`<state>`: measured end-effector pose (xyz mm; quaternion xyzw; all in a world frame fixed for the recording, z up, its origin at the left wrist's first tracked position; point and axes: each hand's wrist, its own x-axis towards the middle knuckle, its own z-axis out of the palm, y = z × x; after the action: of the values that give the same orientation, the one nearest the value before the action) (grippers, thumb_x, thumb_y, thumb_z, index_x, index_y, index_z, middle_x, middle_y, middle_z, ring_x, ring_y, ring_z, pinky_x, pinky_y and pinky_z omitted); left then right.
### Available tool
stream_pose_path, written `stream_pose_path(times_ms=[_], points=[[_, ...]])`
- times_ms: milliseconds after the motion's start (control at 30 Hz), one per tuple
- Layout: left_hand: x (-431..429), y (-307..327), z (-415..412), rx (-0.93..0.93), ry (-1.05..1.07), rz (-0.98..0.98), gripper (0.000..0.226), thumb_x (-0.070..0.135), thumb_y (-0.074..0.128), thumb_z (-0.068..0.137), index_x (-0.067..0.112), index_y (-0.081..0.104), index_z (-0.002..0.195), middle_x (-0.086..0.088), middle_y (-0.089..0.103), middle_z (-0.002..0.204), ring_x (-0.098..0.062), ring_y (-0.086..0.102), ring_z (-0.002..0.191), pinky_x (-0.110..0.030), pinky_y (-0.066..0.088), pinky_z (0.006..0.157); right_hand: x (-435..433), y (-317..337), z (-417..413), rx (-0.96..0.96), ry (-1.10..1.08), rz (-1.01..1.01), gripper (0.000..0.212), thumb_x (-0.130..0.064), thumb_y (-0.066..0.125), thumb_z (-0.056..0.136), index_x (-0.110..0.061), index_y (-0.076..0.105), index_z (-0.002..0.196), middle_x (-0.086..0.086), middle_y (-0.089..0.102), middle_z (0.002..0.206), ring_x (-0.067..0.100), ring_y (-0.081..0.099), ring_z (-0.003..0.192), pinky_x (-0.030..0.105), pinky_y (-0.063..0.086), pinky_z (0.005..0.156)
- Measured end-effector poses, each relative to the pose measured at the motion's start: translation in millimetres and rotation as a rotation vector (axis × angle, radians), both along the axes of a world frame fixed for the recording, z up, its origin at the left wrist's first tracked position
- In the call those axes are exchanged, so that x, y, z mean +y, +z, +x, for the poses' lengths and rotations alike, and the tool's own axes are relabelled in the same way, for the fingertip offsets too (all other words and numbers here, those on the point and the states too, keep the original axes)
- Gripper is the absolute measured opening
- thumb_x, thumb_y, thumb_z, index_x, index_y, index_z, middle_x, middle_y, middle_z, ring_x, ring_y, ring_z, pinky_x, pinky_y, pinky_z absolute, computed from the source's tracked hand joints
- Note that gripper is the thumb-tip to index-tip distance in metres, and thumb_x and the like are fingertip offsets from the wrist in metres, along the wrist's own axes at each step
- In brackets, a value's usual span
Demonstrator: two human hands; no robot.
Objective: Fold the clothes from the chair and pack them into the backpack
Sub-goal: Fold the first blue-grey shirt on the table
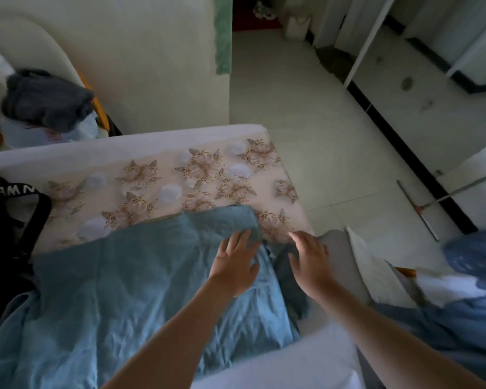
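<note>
Across the near bed (180, 175): noted blue garment (141, 276) spread out, far right corner turned over. Noted left hand (236, 262) pressing flat on that fold, fingers straight; right hand (309, 259) spread just beside it, contact unclear. Judged early in folding, nothing visibly packed. Left to do: grey clothes (45, 99) on far-left chair (101, 113), then loading black backpack (9, 248) at left edge.

Stretching both forearms forward, laying the left hand (235, 265) flat, palm down, holding the right hand (310, 262) loose-fingered beside it.
</note>
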<state>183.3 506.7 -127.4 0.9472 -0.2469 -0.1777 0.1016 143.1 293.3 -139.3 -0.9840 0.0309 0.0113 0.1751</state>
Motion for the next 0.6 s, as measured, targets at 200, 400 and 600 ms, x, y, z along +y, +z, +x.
stream_pose_path(times_ms=[200, 400, 600], points=[[-66, 25, 17, 0.001, -0.094, -0.181, 0.051, 0.013, 0.043, 0.099, 0.024, 0.034, 0.148, 0.002, 0.036, 0.151, -0.021, 0.029, 0.14, -0.037, 0.026, 0.114, -31, -1, -7, 0.218, -0.191, -0.047, 0.035, -0.041, 0.077, 0.077, -0.029, 0.067, 0.108, 0.002, 0.056, 0.114, 0.028, 0.05, 0.114, 0.038, 0.037, 0.092], [-115, 43, 34, 0.246, -0.148, -0.02, 0.071, 0.012, 0.056, 0.095, 0.029, 0.022, 0.154, -0.013, 0.049, 0.14, -0.033, 0.042, 0.131, -0.043, 0.034, 0.109, -35, -6, -1, 0.143, -0.366, 0.59, 0.02, -0.018, 0.067, 0.073, -0.031, 0.053, 0.073, -0.009, 0.06, 0.066, 0.016, 0.06, 0.065, 0.03, 0.043, 0.061], [-116, 58, 43, 0.266, -0.118, -0.104, 0.039, 0.007, 0.049, 0.092, 0.03, 0.07, 0.115, 0.002, 0.071, 0.109, -0.02, 0.062, 0.101, -0.035, 0.047, 0.097, -40, 2, -15, 0.252, -0.445, 0.88, 0.042, -0.033, 0.082, 0.06, -0.023, 0.062, 0.096, -0.008, 0.064, 0.075, 0.008, 0.061, 0.068, 0.029, 0.05, 0.068]])
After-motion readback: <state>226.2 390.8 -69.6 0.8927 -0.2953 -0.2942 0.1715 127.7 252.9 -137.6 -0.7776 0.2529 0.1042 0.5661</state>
